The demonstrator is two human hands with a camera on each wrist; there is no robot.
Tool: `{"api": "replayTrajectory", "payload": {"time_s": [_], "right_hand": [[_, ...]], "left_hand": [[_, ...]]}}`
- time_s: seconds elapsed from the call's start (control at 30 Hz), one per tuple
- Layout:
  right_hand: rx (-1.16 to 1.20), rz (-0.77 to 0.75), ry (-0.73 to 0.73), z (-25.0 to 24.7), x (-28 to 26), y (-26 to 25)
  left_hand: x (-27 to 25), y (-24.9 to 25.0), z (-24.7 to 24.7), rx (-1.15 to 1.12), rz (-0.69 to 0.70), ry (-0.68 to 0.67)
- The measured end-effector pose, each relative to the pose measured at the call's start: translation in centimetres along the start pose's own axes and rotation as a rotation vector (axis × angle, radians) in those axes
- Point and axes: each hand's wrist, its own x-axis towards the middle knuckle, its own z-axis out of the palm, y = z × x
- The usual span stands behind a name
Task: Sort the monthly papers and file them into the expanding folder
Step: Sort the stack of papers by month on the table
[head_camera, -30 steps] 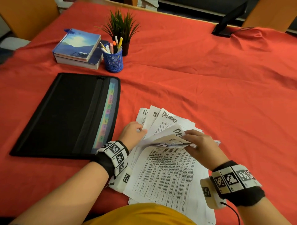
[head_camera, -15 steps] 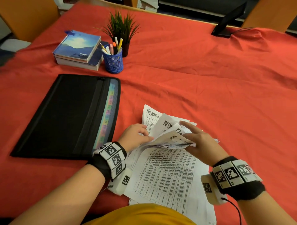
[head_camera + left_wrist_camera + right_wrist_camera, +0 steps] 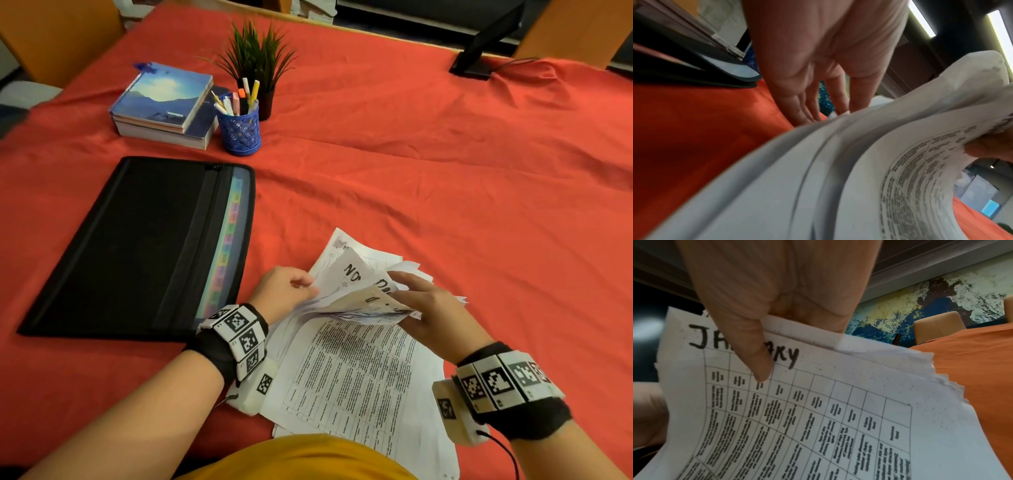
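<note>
**Both hands in the papers, folder lying to my left**

My right hand point(image 3: 432, 310) lifts the far ends of several papers point(image 3: 356, 370) off the pile, thumb under the bunch and fingers curled over its top edge. From the right wrist view the thumb point(image 3: 758, 356) presses across a sheet headed in black marker, its middle letters covered; it reads like "January". Below the heading runs a printed grid of small text.

My left hand point(image 3: 286, 291) sits at the left edge of the raised sheets. From the left wrist view its fingers point(image 3: 805, 105) lie nearly straight, tips touching the paper edges; I cannot tell whether they pinch anything, since the picture is blurred there.

The raised sheets fan upward and bear marker letters, "No" on one. The rest of the pile lies flat on the red cloth point(image 3: 445, 192) just before my body, a printed table facing up.

The folder point(image 3: 144, 246) lies flat on the cloth to the left of the pile, near my left wrist but apart from the papers. It is black, with a strip of coloured tabs along its right side.

Beyond the folder are stacked books point(image 3: 164, 102), a blue pen cup point(image 3: 240, 132) just beside them and a small plant point(image 3: 258, 68) behind the cup.
</note>
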Motion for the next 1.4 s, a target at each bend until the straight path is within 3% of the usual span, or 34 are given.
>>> {"api": "replayTrajectory", "payload": {"time_s": [0.13, 0.23, 0.4, 0.63, 0.97, 1.1, 1.2, 1.3, 1.4], "right_hand": [[-0.016, -0.079, 0.047, -0.1, -0.3, -0.4], [-0.049, -0.108, 0.066, -0.1, -0.2, -0.4], [-0.101, -0.083, 0.055, -0.1, -0.2, -0.1], [-0.116, -0.063, 0.051, -0.6, 0.3, -0.5], [-0.146, -0.066, 0.123, -0.5, 0.7, -0.8], [-0.074, -0.054, 0.146, -2.4, -0.9, -2.0], [-0.042, -0.001, 0.120, -5.2, -2.5, -3.5], [-0.006, 0.108, 0.015, -9.2, -4.1, -5.4], [0.014, 0.114, -0.104, -13.9, -5.7, -7.3]], "left_hand": [[0.4, -0.4, 0.1, 0.126, 0.089, -0.234], [0.4, -0.2, 0.4, 0.093, 0.088, -0.233], [0.7, 0.2, -0.1, 0.036, 0.081, 0.113], [1.1, 4.1, -3.3, 0.071, 0.130, 0.383], [1.8, 10.2, -12.9, 0.173, 0.466, 0.718], [0.9, 11.8, -16.7, 0.184, 0.512, 0.837], [0.6, 12.1, -18.0, 0.144, 0.475, 0.822], [0.5, 11.2, -16.5, 0.183, 0.418, 0.702], [0.9, 8.6, -12.9, 0.107, 0.317, 0.532]]}}
